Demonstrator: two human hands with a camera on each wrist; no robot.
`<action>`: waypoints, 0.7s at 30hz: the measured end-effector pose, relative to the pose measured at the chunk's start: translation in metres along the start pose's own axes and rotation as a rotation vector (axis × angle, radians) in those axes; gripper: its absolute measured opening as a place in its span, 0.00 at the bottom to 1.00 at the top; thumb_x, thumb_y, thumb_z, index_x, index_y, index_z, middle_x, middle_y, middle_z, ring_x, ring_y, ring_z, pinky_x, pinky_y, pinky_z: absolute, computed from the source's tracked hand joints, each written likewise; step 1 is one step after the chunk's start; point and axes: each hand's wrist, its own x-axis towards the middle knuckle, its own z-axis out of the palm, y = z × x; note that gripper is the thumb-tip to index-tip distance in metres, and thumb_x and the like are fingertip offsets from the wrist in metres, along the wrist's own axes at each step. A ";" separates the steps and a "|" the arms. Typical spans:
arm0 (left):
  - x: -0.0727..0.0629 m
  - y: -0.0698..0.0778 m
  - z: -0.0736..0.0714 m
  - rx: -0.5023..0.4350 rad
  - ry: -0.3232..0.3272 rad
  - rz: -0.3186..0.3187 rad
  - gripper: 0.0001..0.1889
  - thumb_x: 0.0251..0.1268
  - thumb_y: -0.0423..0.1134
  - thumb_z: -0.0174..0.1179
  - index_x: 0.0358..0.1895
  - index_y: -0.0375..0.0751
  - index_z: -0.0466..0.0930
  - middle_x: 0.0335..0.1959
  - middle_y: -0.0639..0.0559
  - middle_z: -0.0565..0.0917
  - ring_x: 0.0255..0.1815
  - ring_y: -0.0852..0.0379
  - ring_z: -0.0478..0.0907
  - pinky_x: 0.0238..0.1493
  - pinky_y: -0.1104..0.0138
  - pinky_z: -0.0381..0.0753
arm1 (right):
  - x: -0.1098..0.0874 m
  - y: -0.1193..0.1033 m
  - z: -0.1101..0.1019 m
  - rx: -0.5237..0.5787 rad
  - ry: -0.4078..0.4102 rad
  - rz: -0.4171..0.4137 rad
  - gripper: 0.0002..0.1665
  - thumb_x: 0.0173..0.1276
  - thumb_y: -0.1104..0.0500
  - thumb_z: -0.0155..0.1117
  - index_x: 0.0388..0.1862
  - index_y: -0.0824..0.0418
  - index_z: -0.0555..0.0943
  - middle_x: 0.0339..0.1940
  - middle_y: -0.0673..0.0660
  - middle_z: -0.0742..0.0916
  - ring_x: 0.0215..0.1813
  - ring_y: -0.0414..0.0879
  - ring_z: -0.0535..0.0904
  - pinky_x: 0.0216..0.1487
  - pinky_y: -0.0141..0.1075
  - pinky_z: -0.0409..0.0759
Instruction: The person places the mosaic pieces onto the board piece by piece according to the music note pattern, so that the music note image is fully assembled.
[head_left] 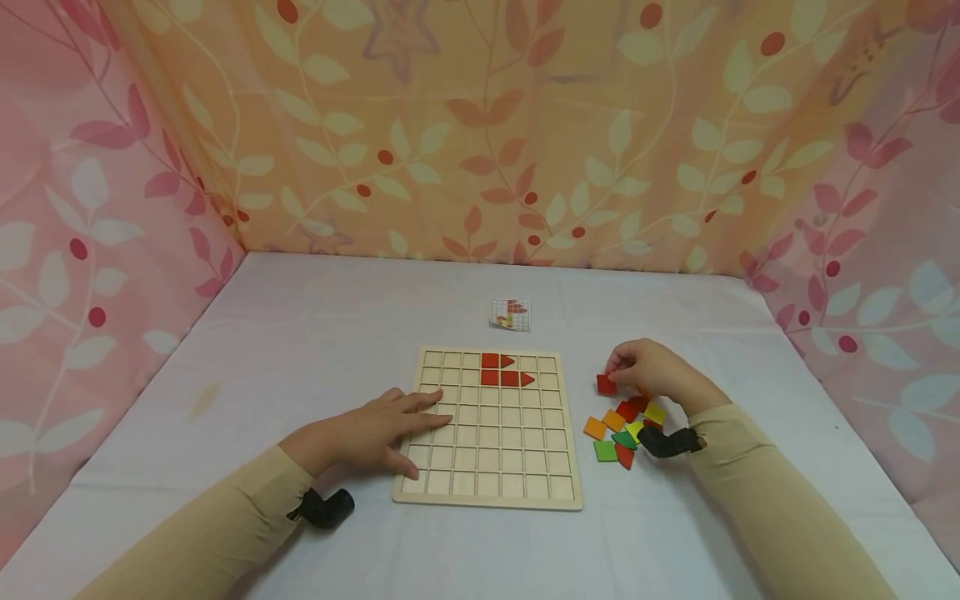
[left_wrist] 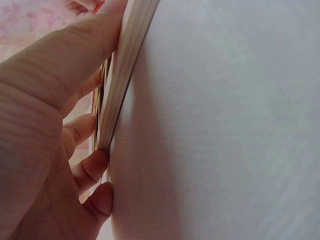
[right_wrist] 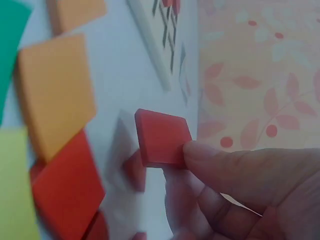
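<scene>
My right hand (head_left: 651,371) pinches a red square tile (right_wrist: 162,138) between thumb and fingers, right of the wooden grid board (head_left: 487,502). In the right wrist view the tile is tilted above the white table. On the board's left edge rests my left hand (head_left: 382,429), its fingers spread over the grid squares and the thumb near the lower left corner. The left wrist view has the board's side edge (left_wrist: 122,82) beside the thumb. Red tiles (head_left: 509,378) sit in the top two rows of the grid, squares with a pointed piece at each right end.
Below my right hand lies a loose pile of tiles: orange squares (head_left: 595,428), a green square (head_left: 605,451), red and yellow pieces, partly covering each other. A small pattern card (head_left: 511,314) lies behind the board. Floral curtains (head_left: 480,167) stand around the white table (head_left: 300,317).
</scene>
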 end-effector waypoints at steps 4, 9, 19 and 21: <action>0.000 -0.001 0.000 0.010 0.006 0.006 0.43 0.47 0.67 0.57 0.70 0.63 0.55 0.73 0.55 0.48 0.59 0.53 0.55 0.55 0.55 0.61 | 0.002 -0.016 0.006 0.022 0.007 -0.060 0.04 0.62 0.60 0.62 0.34 0.60 0.79 0.30 0.57 0.81 0.33 0.52 0.73 0.33 0.40 0.76; 0.000 -0.001 0.001 0.004 0.004 0.009 0.43 0.47 0.67 0.57 0.69 0.63 0.55 0.73 0.55 0.47 0.59 0.54 0.54 0.56 0.55 0.60 | 0.007 -0.036 0.015 0.038 0.002 -0.103 0.03 0.61 0.61 0.63 0.33 0.59 0.79 0.28 0.55 0.81 0.31 0.53 0.74 0.30 0.39 0.73; 0.000 -0.002 0.000 0.000 0.002 0.004 0.43 0.46 0.68 0.57 0.69 0.64 0.54 0.73 0.56 0.47 0.57 0.56 0.55 0.55 0.57 0.61 | 0.015 -0.074 0.046 0.076 -0.052 -0.244 0.03 0.59 0.63 0.65 0.31 0.61 0.80 0.27 0.53 0.82 0.32 0.47 0.75 0.35 0.38 0.75; 0.000 -0.002 0.000 -0.001 0.000 0.002 0.43 0.46 0.67 0.57 0.69 0.65 0.54 0.73 0.56 0.47 0.57 0.56 0.55 0.54 0.57 0.62 | 0.017 -0.080 0.053 0.051 -0.053 -0.279 0.03 0.58 0.62 0.65 0.31 0.60 0.80 0.27 0.51 0.82 0.33 0.46 0.73 0.36 0.37 0.73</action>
